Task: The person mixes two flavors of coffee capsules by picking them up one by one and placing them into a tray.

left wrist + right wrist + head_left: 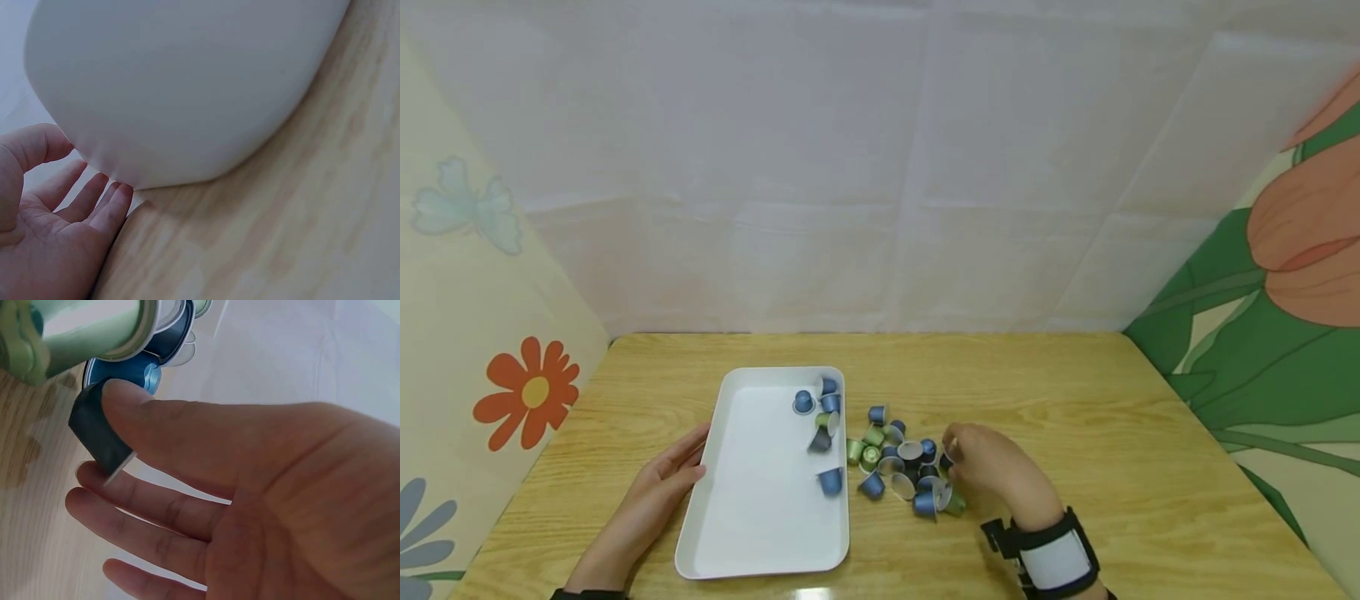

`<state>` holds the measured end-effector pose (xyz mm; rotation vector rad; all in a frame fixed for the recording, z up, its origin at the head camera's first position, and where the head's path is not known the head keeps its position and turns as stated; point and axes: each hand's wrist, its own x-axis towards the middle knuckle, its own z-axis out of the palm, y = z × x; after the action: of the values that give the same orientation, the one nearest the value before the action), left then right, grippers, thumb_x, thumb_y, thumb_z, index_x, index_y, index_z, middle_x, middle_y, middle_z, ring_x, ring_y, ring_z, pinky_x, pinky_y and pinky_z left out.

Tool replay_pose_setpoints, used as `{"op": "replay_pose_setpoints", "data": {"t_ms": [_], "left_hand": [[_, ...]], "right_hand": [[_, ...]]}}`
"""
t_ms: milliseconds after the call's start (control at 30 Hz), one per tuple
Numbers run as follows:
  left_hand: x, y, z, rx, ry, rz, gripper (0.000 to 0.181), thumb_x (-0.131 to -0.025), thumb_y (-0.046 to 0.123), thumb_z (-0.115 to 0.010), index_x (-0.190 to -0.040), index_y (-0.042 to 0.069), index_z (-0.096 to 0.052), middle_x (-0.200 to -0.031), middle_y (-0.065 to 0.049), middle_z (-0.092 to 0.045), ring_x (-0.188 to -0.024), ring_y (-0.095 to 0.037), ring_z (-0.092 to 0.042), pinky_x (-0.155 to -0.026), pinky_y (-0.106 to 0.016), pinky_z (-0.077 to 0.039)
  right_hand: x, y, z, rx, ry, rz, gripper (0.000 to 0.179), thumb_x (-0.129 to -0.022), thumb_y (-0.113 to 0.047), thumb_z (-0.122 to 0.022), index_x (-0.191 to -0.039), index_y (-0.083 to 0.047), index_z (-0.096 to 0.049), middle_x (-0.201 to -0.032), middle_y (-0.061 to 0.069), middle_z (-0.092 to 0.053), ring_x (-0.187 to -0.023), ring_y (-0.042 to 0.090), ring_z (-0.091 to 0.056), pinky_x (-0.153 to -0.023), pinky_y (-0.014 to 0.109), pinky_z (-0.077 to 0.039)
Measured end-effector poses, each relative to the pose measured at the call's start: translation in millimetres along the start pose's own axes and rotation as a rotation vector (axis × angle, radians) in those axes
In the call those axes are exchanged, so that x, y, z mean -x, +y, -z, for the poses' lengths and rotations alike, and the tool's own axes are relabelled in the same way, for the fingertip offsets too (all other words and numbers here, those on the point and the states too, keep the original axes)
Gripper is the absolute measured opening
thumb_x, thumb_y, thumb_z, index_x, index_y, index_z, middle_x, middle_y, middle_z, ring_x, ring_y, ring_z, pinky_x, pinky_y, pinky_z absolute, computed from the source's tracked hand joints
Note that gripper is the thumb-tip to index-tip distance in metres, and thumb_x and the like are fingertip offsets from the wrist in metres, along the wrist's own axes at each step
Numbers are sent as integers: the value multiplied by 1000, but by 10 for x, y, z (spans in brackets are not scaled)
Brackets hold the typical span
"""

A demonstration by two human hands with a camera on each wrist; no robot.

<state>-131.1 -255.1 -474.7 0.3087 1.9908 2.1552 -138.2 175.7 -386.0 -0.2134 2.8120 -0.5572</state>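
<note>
My right hand [988, 462] pinches a dark coffee capsule [100, 431] between thumb and fingers, at the right edge of a loose pile of blue, green and dark capsules [871, 486]. In the right wrist view, a green capsule [94, 331] and a blue one [128, 370] lie just beyond the thumb. My left hand [658, 487] rests against the left side of a white tray [760, 500], its fingertips touching the outer wall. Along the tray's right side lie several blue capsules [831, 482], a green one [823, 420] and a dark one [820, 440].
The wooden table [1037, 375] carries the tray on the left and the pile close to the tray's right rim. A white cloth backdrop [880, 167] rises behind the table. Painted panels with flowers flank both sides.
</note>
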Motion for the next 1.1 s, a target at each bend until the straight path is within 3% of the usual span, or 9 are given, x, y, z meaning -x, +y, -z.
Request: {"op": "replay_pose_setpoints", "data": {"t_ms": [200, 400, 567, 833, 1100], "left_hand": [[16, -14, 13, 5, -2, -16, 60, -102, 3, -50, -152, -11, -21, -155, -10, -33, -129, 6, -44, -99, -15, -41], [10, 6, -3, -5, 7, 15, 61, -102, 7, -53, -153, -8, -23, -158, -25, -21, -128, 7, -43, -99, -14, -41], [8, 23, -12, -12, 12, 33, 62, -102, 8, -53, -153, -7, -23, -159, -27, -18, -127, 9, -43, -99, -14, -40], [8, 46, -19, -7, 5, 34, 62, -102, 10, -53, -154, -6, -23, -159, -26, -18, -128, 8, -42, -99, -14, -40], [15, 40, -23, -15, 6, 22, 61, -102, 8, -52, -153, -8, -22, -158, -29, -17, -128, 8, -43, -99, -14, -40]], "right_hand": [[-3, -31, 20, -34, 18, -22, 21, -86, -11, -76, -104, -5, -66, -89, 2, -65, -82, 18, -62, -74, 41, -54], [-12, -74, 33, -48, 43, -8, 23, -89, -16, -74, -107, -4, -66, -90, 1, -63, -82, 16, -61, -74, 39, -54], [-51, -103, 37, -15, 52, 15, 24, -88, -14, -75, -108, -3, -66, -88, 2, -63, -79, 15, -60, -71, 36, -54], [-165, -243, 152, 117, 107, 140, 23, -87, -13, -77, -105, -4, -66, -87, 3, -58, -78, 15, -57, -69, 34, -51], [-361, -525, 187, 189, 97, 237, 32, -86, -11, -78, -114, -4, -66, -94, 4, -62, -81, 18, -60, -71, 35, -53]]}}
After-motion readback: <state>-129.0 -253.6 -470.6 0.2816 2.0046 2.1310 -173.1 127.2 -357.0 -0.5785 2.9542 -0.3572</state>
